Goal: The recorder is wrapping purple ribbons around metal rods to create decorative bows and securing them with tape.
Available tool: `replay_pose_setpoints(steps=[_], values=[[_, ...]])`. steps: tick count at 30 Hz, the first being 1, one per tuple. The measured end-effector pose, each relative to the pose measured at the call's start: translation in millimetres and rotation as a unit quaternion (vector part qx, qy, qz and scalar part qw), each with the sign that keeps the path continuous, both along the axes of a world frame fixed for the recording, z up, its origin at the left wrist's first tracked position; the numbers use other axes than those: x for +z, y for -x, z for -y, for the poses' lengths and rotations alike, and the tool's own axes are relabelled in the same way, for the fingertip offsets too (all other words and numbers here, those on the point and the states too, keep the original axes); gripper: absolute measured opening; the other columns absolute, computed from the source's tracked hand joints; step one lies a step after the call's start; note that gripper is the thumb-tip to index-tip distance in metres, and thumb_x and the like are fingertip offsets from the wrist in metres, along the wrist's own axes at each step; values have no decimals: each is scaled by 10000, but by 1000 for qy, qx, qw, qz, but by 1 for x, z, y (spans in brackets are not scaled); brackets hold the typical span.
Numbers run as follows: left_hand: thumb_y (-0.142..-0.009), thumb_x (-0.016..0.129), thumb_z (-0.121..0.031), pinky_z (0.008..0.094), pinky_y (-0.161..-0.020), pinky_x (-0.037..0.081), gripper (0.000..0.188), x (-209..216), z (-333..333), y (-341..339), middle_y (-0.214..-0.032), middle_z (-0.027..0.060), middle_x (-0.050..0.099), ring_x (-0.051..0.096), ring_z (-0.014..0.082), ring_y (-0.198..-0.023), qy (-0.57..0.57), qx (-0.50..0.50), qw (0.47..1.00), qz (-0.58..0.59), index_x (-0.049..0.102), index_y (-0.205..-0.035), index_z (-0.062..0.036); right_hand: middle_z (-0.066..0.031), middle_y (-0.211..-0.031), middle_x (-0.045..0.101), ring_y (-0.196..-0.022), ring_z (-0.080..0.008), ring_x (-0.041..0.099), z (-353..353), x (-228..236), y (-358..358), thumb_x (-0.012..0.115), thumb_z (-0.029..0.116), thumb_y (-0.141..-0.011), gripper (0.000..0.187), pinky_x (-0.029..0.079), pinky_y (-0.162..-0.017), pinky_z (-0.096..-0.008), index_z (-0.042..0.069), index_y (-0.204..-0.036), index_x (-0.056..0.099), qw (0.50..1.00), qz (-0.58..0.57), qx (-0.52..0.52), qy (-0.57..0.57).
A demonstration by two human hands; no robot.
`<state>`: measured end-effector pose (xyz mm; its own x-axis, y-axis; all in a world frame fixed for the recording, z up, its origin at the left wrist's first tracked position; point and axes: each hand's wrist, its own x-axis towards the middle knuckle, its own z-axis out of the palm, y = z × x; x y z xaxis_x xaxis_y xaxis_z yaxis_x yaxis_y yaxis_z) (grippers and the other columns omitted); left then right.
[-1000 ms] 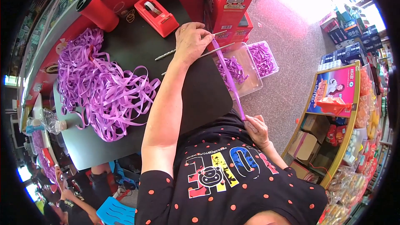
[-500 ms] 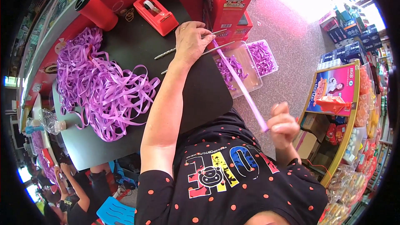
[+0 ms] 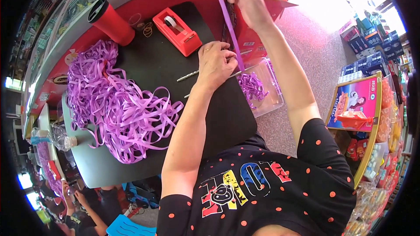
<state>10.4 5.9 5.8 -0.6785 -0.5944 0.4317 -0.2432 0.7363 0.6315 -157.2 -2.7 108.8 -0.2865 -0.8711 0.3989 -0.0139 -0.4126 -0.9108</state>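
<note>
My left hand (image 3: 217, 64) is closed at the right edge of the black table (image 3: 223, 124), its fingertips pressed on the lower end of a purple ribbon strip (image 3: 227, 19). Two thin metal rods (image 3: 189, 76) lie side by side under that hand, their ends jutting past the edge. My right hand (image 3: 250, 4) is raised at the far side, with the strip's upper end hooked at its outstretched fingertip. Between the hands the strip runs taut. A large tangled heap of purple ribbon (image 3: 127, 109) covers the table's left part. Below the rods, a clear plastic box (image 3: 274, 105) holds short purple ribbon pieces (image 3: 251, 89).
A red tape dispenser (image 3: 186, 41) and a red tumbler (image 3: 114, 25) stand at the table's far side. Behind my right hand is a red carton (image 3: 280, 6). A gold-edged display case (image 3: 369, 148) stands to the right. Another person (image 3: 85, 209) sits at lower left.
My right hand has swung from the lower right up to the far side, carrying the strip's end over. The left hand stays at the rods. The whole view has shifted slightly.
</note>
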Motion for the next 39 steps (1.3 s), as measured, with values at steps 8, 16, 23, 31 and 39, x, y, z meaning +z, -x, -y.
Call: replay_pose_setpoints(steps=[8, 16, 23, 31, 39], values=[[-670, 627, -126, 411, -1011, 346, 200, 4, -1, 6, -1063, 75, 650, 522, 263, -1114, -12, 17, 1000, 22, 737, -825, -64, -94, -1153, 622, -837, -93, 503, 52, -123, 25, 295, 549, -982, 629, 411, -761, -244, 132, -1454, 296, 983, 111, -3, -143], [-637, 660, -55, 387, -973, 365, 141, 7, -4, 9, -1025, 67, 633, 530, 268, -1067, -43, 48, 998, -13, 706, -770, -67, -99, -1085, 597, -880, -163, 552, 30, -243, 24, 335, 483, -991, 582, 466, -767, -306, 93, -1422, 328, 971, 99, -7, -216], [-624, 679, -60, 404, -963, 367, 147, 2, -4, 3, -987, 48, 624, 532, 252, -1040, 7, 43, 999, -6, 717, -766, -79, -80, -1066, 627, -948, -176, 590, -131, -275, -38, 406, 239, -997, 370, 461, -859, -312, 21, -1278, 505, 955, -10, -165, -247], [-635, 691, -91, 398, -969, 359, 143, 4, -4, 6, -975, 40, 632, 522, 247, -1056, 19, 32, 999, -11, 722, -775, -91, -84, -1017, 651, -1077, -199, 535, -262, -195, -90, 377, 222, -1005, 363, 386, -967, -328, 32, -1280, 522, 940, -52, -217, -259], [-629, 687, -96, 400, -984, 349, 154, -1, -2, 5, -985, 41, 634, 516, 252, -1066, 4, 19, 1000, -7, 724, -779, -94, -84, -969, 666, -1028, -232, 527, -276, -121, -114, 404, 196, -980, 365, 376, -953, -355, 30, -1288, 506, 905, -196, -230, -298]])
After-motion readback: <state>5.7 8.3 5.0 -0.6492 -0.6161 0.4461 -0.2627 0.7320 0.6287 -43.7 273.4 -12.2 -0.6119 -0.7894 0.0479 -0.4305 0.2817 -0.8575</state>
